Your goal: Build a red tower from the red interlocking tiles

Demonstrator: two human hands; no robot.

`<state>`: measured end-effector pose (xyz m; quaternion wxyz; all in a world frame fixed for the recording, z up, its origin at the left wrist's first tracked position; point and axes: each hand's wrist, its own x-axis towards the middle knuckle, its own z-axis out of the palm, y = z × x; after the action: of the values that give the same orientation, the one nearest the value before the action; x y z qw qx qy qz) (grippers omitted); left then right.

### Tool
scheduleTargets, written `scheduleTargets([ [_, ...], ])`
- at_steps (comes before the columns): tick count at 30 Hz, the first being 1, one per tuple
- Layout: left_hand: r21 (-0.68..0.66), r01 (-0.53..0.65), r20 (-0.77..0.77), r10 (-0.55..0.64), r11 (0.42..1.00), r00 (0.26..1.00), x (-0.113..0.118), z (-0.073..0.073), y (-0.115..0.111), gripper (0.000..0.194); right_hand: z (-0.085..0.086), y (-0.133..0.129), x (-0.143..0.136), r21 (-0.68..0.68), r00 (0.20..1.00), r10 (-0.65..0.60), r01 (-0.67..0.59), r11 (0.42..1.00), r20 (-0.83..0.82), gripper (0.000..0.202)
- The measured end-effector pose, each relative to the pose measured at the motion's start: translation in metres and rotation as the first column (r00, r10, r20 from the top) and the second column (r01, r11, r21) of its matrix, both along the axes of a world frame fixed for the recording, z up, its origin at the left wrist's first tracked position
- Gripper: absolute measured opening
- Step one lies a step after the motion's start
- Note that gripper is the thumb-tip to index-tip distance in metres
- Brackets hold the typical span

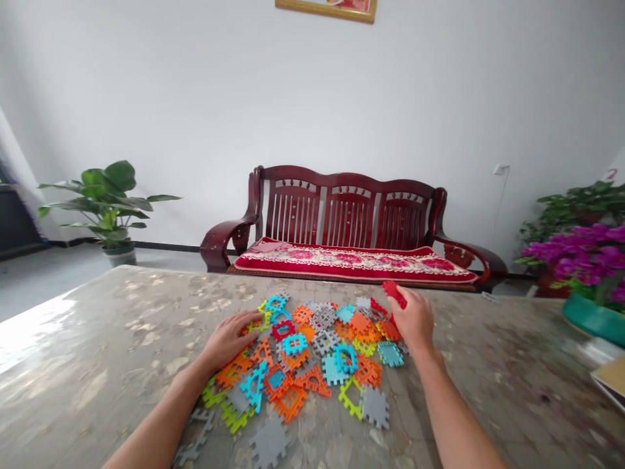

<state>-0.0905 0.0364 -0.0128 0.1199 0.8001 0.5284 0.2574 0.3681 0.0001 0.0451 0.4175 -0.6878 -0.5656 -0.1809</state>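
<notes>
A loose pile of flat notched plastic pieces in orange, blue, green, grey and red lies on the patterned table. At the pile's far right edge, my right hand grips a red piece between thumb and fingers, slightly above the others. On the left side, my left hand rests palm down with fingers spread, its fingertips touching a green piece. Near the front lie a grey square piece and another grey piece. A blue arched piece sits near the middle right.
Beyond the table stands a dark red wooden bench with a red patterned cover. A potted plant is on the floor at left. Purple flowers in a teal pot and a box are at the table's right.
</notes>
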Motion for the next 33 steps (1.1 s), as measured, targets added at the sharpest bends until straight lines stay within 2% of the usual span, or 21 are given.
scheduleTargets([
  [4,0.009,-0.002,0.023,0.002,1.000,1.000,0.001,0.001,0.000,0.047,0.004,-0.007,0.023,-0.025,0.993,-0.121,0.122,0.992,0.014,0.042],
  [9,-0.008,0.000,0.024,0.000,1.000,1.000,0.000,0.001,0.001,0.049,0.005,-0.014,0.029,-0.120,0.973,-0.230,0.232,0.965,0.029,0.042],
  [13,-0.008,-0.002,0.031,0.002,1.000,1.000,-0.001,-0.001,0.002,0.049,0.007,-0.017,0.027,-0.184,0.965,-0.261,0.261,0.948,0.026,0.042],
  [16,-0.003,-0.003,0.036,0.003,1.000,0.999,-0.001,-0.002,0.002,0.048,0.010,-0.017,0.024,-0.117,0.972,-0.235,0.235,0.965,0.012,0.041],
  [20,0.004,0.000,0.025,0.000,1.000,1.000,-0.001,-0.004,0.002,0.047,0.012,-0.012,0.005,-0.003,0.997,-0.079,0.079,0.997,-0.008,0.038],
  [23,0.018,-0.003,0.016,0.003,1.000,1.000,0.000,-0.004,0.001,0.047,0.007,-0.007,-0.030,-0.058,0.991,0.133,-0.134,0.989,-0.015,0.034],
  [25,0.017,-0.002,0.001,0.002,1.000,1.000,0.000,-0.003,0.001,0.046,0.001,-0.005,-0.060,-0.169,0.957,0.283,-0.290,0.942,-0.062,0.031],
  [28,0.018,-0.005,-0.014,0.005,1.000,1.000,0.001,-0.002,0.000,0.046,-0.009,-0.003,-0.106,-0.323,0.885,0.450,-0.464,0.825,-0.119,0.030],
  [31,0.020,-0.022,-0.004,0.022,1.000,1.000,0.003,-0.002,-0.001,0.044,-0.012,0.000,-0.144,-0.434,0.831,0.539,-0.538,0.722,-0.134,0.028],
  [33,0.016,-0.029,0.018,0.029,0.999,0.999,0.005,-0.002,0.000,0.043,-0.010,0.002,-0.166,-0.495,0.819,0.560,-0.541,0.680,-0.124,0.026],
])
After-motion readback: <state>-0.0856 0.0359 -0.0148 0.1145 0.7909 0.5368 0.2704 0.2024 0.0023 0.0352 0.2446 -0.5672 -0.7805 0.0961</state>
